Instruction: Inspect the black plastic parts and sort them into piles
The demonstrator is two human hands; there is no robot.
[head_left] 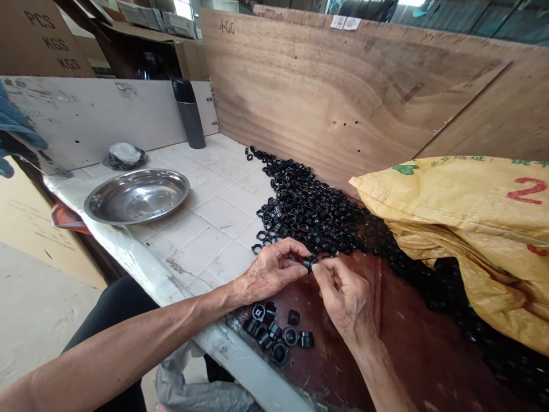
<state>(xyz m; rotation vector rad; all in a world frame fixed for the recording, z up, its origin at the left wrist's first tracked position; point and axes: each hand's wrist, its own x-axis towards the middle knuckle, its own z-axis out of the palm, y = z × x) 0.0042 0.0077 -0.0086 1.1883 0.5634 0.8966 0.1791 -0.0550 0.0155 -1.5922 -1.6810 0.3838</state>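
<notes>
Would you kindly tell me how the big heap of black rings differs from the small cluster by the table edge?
The big heap holds hundreds of rings, piled along the wooden board and running under the yellow sack; the small cluster holds roughly ten. The heap lies beyond both hands; the cluster lies nearer the person, below the left hand. Both are small black rings.

Glossy steel dish [137, 196] (rough plywood [343, 86])

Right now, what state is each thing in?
Left hand: pinching a small black part.
Right hand: fingertips on the same part.
Pile of rings: loose, spread along the board.
Small cluster: set apart near the table edge.
Bowl: upright, empty.
Flask: upright, capped.
Sack: lying on its side.
</notes>
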